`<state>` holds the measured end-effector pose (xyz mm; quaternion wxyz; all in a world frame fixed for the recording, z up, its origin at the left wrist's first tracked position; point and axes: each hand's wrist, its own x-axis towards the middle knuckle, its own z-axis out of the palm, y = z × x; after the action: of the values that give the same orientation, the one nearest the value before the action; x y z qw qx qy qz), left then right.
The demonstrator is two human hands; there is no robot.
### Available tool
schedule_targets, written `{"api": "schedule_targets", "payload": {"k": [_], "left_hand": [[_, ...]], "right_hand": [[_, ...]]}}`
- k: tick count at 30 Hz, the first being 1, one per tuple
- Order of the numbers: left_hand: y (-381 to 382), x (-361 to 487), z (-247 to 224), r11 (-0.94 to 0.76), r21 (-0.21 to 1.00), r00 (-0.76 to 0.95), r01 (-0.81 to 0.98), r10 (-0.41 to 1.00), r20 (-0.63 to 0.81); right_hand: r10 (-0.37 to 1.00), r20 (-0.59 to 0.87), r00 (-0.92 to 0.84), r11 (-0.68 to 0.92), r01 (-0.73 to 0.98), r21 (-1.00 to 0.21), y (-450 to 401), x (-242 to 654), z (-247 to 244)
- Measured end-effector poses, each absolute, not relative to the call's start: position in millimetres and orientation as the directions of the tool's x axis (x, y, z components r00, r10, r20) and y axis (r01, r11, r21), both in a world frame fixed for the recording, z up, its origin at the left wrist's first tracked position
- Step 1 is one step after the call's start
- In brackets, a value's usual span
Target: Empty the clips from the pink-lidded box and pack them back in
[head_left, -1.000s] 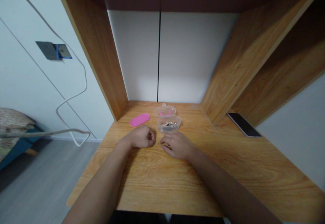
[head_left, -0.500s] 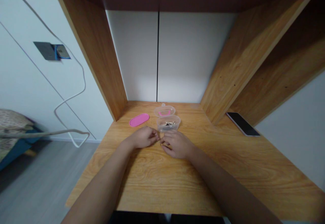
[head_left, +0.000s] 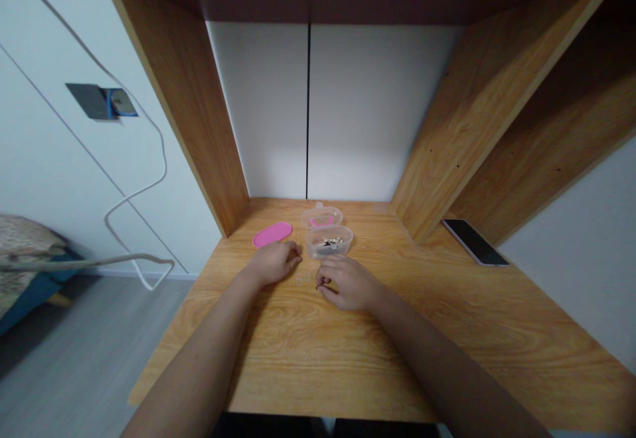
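My left hand is closed in a pinch just below the pink oval tray; a tiny dark speck shows at its fingertips, too small to name. Fingers curled together, my right hand rests in front of the clear plastic case. A small dark thing pokes out between its thumb and finger. The case stands with its lid tipped back, and small metallic and dark pieces lie inside. Several small clear pieces are on the tabletop between my hands.
A phone lies at the right, by the wooden upright. The wooden desk has a shelf above and a side panel on the left. A white cable hangs along the left wall.
My left hand has moved left and slightly back, away from my right hand. Small clear pieces now show on the tabletop between them. My right hand has barely moved.
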<state>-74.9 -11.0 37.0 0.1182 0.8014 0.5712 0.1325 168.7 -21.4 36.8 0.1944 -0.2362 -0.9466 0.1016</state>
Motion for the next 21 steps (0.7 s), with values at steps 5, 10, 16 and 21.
{"api": "schedule_targets", "payload": {"k": [5,10,16,21], "left_hand": [[-10.3,-71.2,36.6,-0.315,0.390,0.311,0.865,0.948,0.076],[-12.3,-69.3,37.9,-0.328,0.417,0.327,0.847,0.942,0.077],[-13.3,-65.7,34.4,-0.354,0.647,0.369,0.675,0.922,0.119],[-16.8,-51.3,32.5,-0.393,0.781,0.345,0.486,0.907,0.241]], "right_hand": [[0.474,0.378,-0.795,0.877,0.388,-0.283,-21.7,171.4,38.7],[0.458,0.469,-0.755,0.888,0.374,-0.266,-20.4,175.3,41.0],[0.452,0.593,-0.666,0.891,0.361,-0.274,-19.3,178.3,39.7],[0.442,0.673,-0.593,0.893,0.364,-0.266,-18.5,178.3,39.0]]}}
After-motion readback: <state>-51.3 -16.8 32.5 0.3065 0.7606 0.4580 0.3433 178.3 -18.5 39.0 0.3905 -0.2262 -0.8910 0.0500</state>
